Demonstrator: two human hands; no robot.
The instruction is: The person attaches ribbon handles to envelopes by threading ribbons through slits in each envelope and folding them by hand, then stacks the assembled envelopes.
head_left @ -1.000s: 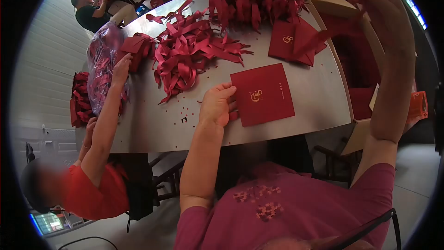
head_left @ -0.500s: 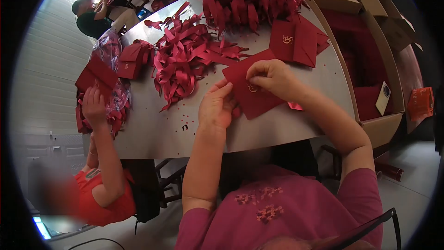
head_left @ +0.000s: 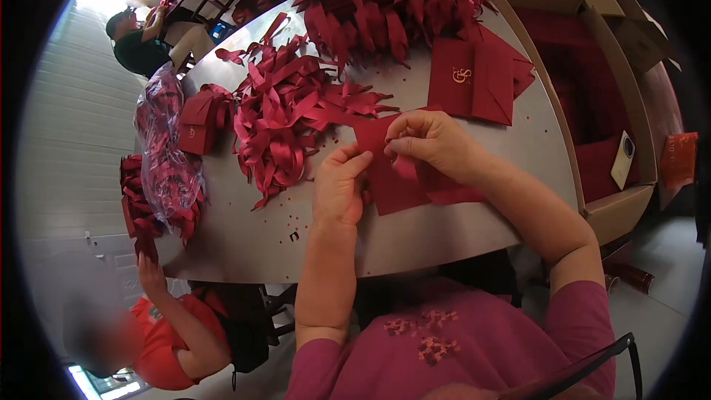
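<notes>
Between my hands, above the table's near part, is a dark red paper bag (head_left: 396, 191). My left hand (head_left: 341, 181) pinches its left edge, thumb on top and fingers partly hidden behind. My right hand (head_left: 433, 141) is closed in a pinch over the upper part of the bag, with a piece of red ribbon (head_left: 404, 167) hanging below its fingertips. A loose pile of red ribbons (head_left: 285, 107) lies to the left of the bag. Beyond my right hand lie flat red bags (head_left: 470, 78) with a gold logo.
Ribboned bags (head_left: 370, 11) are heaped at the table's (head_left: 244, 252) far side. An open carton (head_left: 618, 215) holding a phone (head_left: 623, 159) stands right. At left are a plastic-wrapped bundle (head_left: 167, 155), a small red bag (head_left: 198, 124) and a co-worker's hand (head_left: 152, 278). Another person (head_left: 141, 48) sits farther off.
My right hand has moved slightly left, and red ribbon now shows below its fingers. The bag's logo is no longer visible. The co-worker's raised bag and hand have moved down.
</notes>
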